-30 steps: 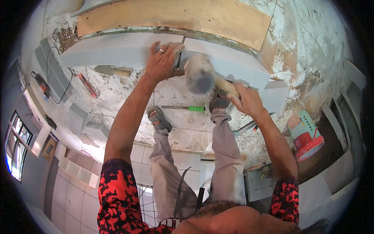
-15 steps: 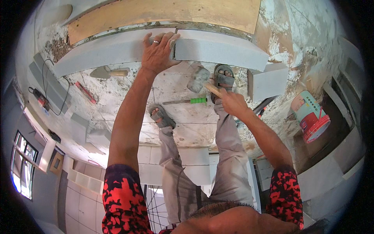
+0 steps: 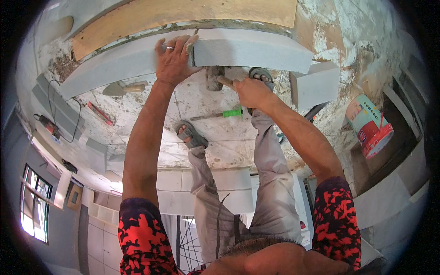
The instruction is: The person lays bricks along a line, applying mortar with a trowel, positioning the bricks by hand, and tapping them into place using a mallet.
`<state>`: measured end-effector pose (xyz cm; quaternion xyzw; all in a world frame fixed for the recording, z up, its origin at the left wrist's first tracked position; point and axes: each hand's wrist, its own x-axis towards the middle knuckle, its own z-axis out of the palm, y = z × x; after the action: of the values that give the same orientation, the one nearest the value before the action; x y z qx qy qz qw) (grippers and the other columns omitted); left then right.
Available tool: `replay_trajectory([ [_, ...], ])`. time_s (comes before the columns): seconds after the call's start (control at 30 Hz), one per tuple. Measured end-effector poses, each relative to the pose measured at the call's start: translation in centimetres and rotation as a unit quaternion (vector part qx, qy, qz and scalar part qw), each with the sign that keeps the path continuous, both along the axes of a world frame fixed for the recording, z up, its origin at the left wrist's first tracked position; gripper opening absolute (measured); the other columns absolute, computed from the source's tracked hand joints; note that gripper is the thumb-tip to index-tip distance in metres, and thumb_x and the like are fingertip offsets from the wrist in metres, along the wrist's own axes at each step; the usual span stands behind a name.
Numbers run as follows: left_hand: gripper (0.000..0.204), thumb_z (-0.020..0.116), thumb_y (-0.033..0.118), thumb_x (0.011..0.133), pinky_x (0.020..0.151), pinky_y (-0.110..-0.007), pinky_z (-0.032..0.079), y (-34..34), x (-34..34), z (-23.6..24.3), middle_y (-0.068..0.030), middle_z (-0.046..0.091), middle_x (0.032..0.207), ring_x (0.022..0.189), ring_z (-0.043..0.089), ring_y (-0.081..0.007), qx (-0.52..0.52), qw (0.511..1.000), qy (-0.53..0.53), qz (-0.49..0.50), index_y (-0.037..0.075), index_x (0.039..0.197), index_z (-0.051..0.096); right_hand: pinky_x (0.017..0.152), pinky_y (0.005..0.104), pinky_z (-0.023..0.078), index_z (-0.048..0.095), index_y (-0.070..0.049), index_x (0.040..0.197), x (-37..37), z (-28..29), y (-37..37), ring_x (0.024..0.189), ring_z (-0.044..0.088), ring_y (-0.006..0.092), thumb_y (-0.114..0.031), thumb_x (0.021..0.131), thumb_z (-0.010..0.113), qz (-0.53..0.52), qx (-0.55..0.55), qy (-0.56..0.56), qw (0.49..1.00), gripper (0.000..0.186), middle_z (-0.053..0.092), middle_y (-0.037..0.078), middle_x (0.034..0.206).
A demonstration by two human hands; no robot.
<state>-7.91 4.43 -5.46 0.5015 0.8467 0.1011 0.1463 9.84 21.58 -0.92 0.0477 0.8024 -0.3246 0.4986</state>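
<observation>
Two long pale-grey blocks stand end to end across the far side, the left block (image 3: 110, 59) and the right block (image 3: 252, 48), with a narrow dark joint between. My left hand (image 3: 174, 64) lies over the top and front of the left block beside that joint, fingers stretched and slightly apart, a ring on one. In my right hand (image 3: 254, 95) is the wooden handle of a mallet (image 3: 214, 79). The mallet's thick grey head is close to the blocks' lower front edge, below the joint; whether it touches cannot be seen. A green-handled chisel (image 3: 231, 112) lies between my sandalled feet.
Beyond the blocks lies a yellowish board (image 3: 183, 23). A trowel (image 3: 115, 88), a red tool (image 3: 100, 113) and a corded power tool (image 3: 47, 124) are on the stained floor at left. At right are a shorter grey block (image 3: 317, 89) and a tipped bucket (image 3: 369, 126).
My right hand has moved forward and left, bringing the mallet head to the blocks near the joint. My left hand stays on the left block; the whole view has shifted slightly.
</observation>
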Motion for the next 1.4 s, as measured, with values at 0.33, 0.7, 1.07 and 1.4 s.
replay_trajectory([
  [0.33,0.097,0.084,0.051,0.05,0.105,-0.05,0.023,0.7,0.1,0.5,0.0022,0.049,0.125,0.117,0.047,-0.019,-0.028,0.999,-0.007,0.012,0.023,0.133,0.042,0.074,0.0487,0.053,0.03,-0.026,0.145,4.3,0.6,2.2,0.087,0.064,0.0401,-0.001,0.077,0.052,-0.085,0.011,-0.019,0.996,0.075,0.062,0.025,0.102],
  [0.7,0.095,0.084,0.05,0.052,0.105,-0.05,0.023,0.3,0.0,0.4,0.003,0.049,0.124,0.116,0.047,-0.0183,-0.022,1.0,-0.007,0.008,0.023,0.133,0.042,0.073,0.049,0.053,0.028,-0.026,0.145,8.3,4.6,10.1,0.079,0.065,0.0406,0.0,0.079,0.05,-0.014,0.111,-0.055,0.992,0.075,0.065,0.02,0.102],
  [1.07,0.097,0.084,0.05,0.05,0.105,-0.049,0.024,0.4,0.0,0.6,0.001,0.051,0.124,0.116,0.047,-0.0198,-0.003,1.0,0.0,0.007,0.022,0.133,0.041,0.063,0.0483,0.054,0.028,-0.027,0.146,11.4,2.1,12.5,0.071,0.065,0.0387,-0.005,0.082,0.048,0.016,0.199,-0.02,0.98,0.071,0.064,0.024,0.08],
  [1.4,0.1,0.084,0.051,0.049,0.104,-0.049,0.025,0.3,0.0,0.4,0.0001,0.05,0.124,0.116,0.046,-0.0205,-0.017,1.0,0.01,-0.003,0.021,0.134,0.04,0.063,0.0481,0.054,0.042,-0.016,0.138,10.4,2.2,12.5,0.07,0.065,0.0386,-0.007,0.082,0.05,0.004,0.189,0.01,0.982,0.057,0.063,0.024,0.075],
])
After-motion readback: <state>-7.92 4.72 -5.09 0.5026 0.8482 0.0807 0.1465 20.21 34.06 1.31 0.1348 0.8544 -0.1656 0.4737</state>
